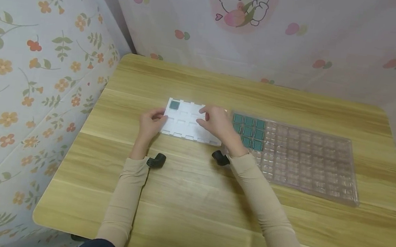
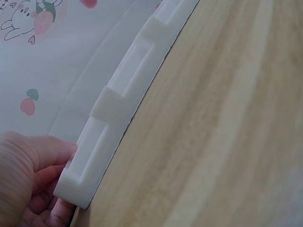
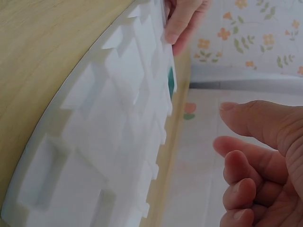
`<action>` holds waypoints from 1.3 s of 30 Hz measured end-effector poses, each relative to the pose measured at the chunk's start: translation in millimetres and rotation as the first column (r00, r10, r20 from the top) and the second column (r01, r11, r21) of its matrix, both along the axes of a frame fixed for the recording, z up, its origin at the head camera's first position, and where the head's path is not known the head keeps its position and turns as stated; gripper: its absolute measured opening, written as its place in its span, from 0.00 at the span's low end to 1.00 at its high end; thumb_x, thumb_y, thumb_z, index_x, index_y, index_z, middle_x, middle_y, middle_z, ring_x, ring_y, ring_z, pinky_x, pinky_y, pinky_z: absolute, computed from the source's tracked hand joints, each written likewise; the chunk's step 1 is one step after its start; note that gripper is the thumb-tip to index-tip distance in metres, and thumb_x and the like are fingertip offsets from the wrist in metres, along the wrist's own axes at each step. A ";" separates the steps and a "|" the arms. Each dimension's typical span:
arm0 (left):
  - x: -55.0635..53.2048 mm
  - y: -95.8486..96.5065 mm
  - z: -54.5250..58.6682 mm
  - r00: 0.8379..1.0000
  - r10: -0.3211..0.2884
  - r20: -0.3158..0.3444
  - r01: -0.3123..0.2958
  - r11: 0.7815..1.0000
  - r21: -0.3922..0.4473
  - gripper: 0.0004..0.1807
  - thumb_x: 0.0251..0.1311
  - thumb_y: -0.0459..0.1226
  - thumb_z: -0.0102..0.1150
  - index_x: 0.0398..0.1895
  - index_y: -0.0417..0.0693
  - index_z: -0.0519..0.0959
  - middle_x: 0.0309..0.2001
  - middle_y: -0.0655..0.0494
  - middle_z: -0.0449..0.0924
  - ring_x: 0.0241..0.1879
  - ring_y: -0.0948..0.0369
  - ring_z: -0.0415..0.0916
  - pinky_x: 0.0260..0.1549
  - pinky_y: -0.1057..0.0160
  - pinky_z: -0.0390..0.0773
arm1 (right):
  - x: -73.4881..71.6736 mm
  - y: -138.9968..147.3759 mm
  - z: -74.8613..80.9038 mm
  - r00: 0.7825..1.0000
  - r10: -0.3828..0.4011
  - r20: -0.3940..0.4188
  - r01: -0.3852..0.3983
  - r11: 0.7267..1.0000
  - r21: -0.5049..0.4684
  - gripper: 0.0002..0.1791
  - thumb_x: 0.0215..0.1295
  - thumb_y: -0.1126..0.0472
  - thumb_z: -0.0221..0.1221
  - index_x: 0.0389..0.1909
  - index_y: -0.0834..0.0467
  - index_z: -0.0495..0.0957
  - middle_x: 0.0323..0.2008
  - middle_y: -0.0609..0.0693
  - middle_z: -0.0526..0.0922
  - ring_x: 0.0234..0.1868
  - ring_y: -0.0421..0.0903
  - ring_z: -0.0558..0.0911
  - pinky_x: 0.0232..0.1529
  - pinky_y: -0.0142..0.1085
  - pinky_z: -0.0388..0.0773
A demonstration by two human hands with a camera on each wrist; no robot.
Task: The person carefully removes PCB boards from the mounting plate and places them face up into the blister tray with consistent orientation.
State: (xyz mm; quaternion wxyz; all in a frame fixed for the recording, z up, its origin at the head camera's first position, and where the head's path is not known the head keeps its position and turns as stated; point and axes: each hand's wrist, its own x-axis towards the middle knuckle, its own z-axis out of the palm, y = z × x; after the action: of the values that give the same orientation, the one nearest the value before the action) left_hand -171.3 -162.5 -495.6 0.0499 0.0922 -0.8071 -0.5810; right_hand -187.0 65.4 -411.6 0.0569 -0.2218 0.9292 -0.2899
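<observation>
On the table lies a white tray (image 1: 183, 126) with shallow compartments. One small green square chip (image 1: 174, 105) sits in its upper left compartment. My left hand (image 1: 151, 124) holds the tray's left end; in the left wrist view the thumb lies at the white rim (image 2: 113, 106) and the fingers are partly hidden. Over the tray's right part hovers my right hand (image 1: 218, 123). Seen from the right wrist, that hand (image 3: 265, 165) has thumb and index finger apart, the others loosely bent, and nothing between them.
Right of the white tray is a large clear plastic tray (image 1: 307, 160) with many pockets. Several green chips (image 1: 248, 131) fill its upper left pockets, partly behind my right hand. A wooden table (image 1: 189, 196) carries both trays, with patterned curtains (image 1: 41, 81) at the left and back.
</observation>
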 end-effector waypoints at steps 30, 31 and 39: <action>-0.9 -1.6 0.7 0.999 -0.003 -0.043 0.003 1.000 0.000 0.15 0.55 0.28 0.59 0.47 0.31 0.79 0.41 0.37 0.79 0.40 0.52 0.75 0.41 0.63 0.77 | -17.4 -35.4 -3.6 1.000 0.024 0.019 -0.023 1.000 -0.015 0.16 0.59 0.62 0.62 0.46 0.67 0.79 0.19 0.51 0.72 0.21 0.43 0.66 0.24 0.31 0.64; -1.2 -1.8 0.2 0.999 -0.004 -0.046 0.004 1.000 -0.004 0.15 0.55 0.28 0.59 0.47 0.31 0.79 0.41 0.37 0.79 0.40 0.52 0.75 0.41 0.64 0.77 | -18.2 -36.6 -4.1 1.000 0.021 0.022 -0.021 1.000 -0.011 0.16 0.59 0.62 0.62 0.46 0.67 0.79 0.19 0.51 0.72 0.21 0.43 0.67 0.24 0.31 0.65; -1.6 -1.3 -0.1 0.997 -0.015 -0.072 0.013 1.000 -0.021 0.15 0.55 0.28 0.60 0.46 0.31 0.79 0.41 0.37 0.80 0.39 0.51 0.76 0.41 0.62 0.78 | -23.4 -43.3 -8.0 1.000 0.013 0.029 -0.013 1.000 0.019 0.17 0.59 0.62 0.62 0.46 0.67 0.79 0.22 0.52 0.74 0.24 0.44 0.69 0.26 0.31 0.67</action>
State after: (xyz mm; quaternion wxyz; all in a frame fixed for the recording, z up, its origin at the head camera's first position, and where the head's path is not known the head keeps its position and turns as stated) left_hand -172.8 -163.8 -495.7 0.0759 0.0649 -0.8113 -0.5761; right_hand -210.4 22.1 -419.6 0.0741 -0.2231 0.9296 -0.2839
